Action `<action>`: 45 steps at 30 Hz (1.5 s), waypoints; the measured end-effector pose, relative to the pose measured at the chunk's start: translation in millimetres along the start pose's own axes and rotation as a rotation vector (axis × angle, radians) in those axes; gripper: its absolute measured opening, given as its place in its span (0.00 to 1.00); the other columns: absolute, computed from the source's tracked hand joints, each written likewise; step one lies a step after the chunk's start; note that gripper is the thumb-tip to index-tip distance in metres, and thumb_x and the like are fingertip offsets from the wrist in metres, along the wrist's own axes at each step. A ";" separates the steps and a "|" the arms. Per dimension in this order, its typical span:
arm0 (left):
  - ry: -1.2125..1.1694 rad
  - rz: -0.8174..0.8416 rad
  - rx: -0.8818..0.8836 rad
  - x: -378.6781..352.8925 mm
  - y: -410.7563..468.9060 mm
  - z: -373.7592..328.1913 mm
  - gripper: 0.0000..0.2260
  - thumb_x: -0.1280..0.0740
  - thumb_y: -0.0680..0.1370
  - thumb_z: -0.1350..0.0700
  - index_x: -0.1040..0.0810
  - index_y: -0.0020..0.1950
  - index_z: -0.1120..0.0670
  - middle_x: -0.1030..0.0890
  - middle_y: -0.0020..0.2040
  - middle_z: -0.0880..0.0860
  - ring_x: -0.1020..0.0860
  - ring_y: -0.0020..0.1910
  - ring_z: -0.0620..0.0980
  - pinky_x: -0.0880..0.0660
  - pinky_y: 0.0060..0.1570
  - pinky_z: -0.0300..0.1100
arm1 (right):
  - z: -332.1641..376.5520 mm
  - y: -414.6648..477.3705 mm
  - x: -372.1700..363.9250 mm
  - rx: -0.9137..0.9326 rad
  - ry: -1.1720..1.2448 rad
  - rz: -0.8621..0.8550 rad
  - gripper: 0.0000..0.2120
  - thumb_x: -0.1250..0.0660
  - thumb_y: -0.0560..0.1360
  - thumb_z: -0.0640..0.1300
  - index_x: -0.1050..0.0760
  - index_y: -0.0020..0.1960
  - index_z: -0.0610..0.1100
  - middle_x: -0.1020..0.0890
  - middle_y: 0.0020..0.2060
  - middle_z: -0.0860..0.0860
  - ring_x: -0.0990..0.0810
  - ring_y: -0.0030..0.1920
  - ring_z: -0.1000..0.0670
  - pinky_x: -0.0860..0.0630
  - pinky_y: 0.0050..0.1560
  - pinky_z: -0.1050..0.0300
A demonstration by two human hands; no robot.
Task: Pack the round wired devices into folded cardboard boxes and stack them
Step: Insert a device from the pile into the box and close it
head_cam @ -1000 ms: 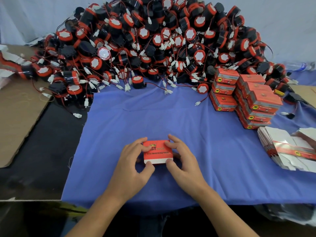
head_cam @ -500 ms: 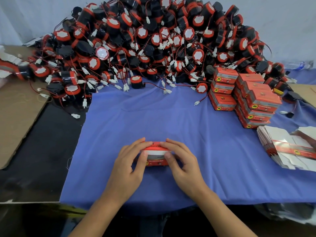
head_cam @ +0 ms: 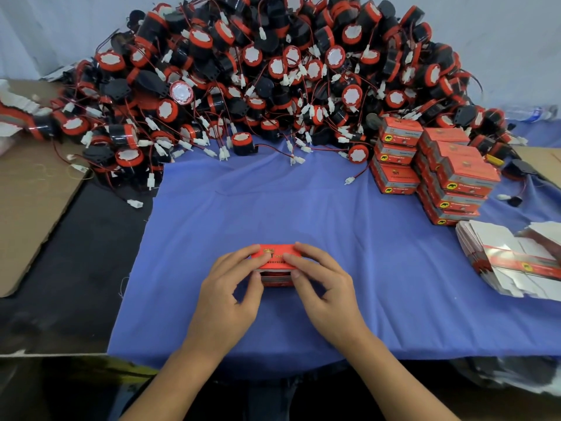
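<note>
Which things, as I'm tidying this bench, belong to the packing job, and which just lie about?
Job: red box, held by left hand and right hand; heap of round wired devices; stack of packed boxes; flat box blanks.
Lying about: brown cardboard sheet; plastic bottle.

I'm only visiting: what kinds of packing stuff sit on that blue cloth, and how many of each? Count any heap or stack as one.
Heap of round wired devices: 1
Block of stacked closed boxes: 1
Bundle of flat unfolded boxes: 1
Box gripped by left hand and right hand: 1
Total: 4
</note>
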State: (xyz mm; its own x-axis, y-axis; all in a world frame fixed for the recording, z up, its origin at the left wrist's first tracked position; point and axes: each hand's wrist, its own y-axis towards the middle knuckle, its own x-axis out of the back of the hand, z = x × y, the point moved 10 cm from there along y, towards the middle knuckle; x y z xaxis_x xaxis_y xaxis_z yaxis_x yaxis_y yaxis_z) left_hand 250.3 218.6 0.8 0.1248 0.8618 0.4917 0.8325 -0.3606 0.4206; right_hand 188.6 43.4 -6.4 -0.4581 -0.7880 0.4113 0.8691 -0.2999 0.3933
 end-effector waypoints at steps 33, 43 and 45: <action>0.245 -0.148 -0.162 3.8 -7.5 -13.3 0.12 0.32 0.81 0.53 0.14 0.60 0.54 0.21 0.59 0.51 0.24 0.56 0.50 0.32 0.62 0.30 | -4.1 -2.5 -3.3 0.014 -0.015 -0.005 0.17 0.32 0.82 0.40 0.20 0.68 0.52 0.23 0.71 0.56 0.24 0.69 0.60 0.27 0.65 0.67; 0.212 -0.170 -0.164 10.0 -10.1 -16.2 0.11 0.31 0.79 0.60 0.14 0.60 0.54 0.24 0.54 0.45 0.22 0.52 0.48 0.32 0.60 0.29 | 6.8 -2.6 8.8 0.062 0.019 -0.110 0.10 0.26 0.77 0.38 0.14 0.56 0.48 0.17 0.60 0.59 0.18 0.58 0.60 0.22 0.40 0.65; 0.202 -0.173 -0.153 11.5 -10.1 -15.9 0.11 0.31 0.79 0.60 0.14 0.59 0.54 0.24 0.54 0.45 0.21 0.51 0.49 0.31 0.60 0.28 | 6.3 -3.0 7.7 0.062 0.027 -0.096 0.10 0.26 0.77 0.37 0.14 0.56 0.47 0.17 0.60 0.58 0.18 0.59 0.60 0.23 0.40 0.66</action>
State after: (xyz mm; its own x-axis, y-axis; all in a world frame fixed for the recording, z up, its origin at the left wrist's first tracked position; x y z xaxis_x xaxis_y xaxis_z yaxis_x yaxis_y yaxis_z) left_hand 234.8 226.5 14.3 -0.1343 0.8322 0.5380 0.7388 -0.2776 0.6140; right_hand 181.3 41.6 0.7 -0.5330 -0.7718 0.3468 0.8077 -0.3420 0.4802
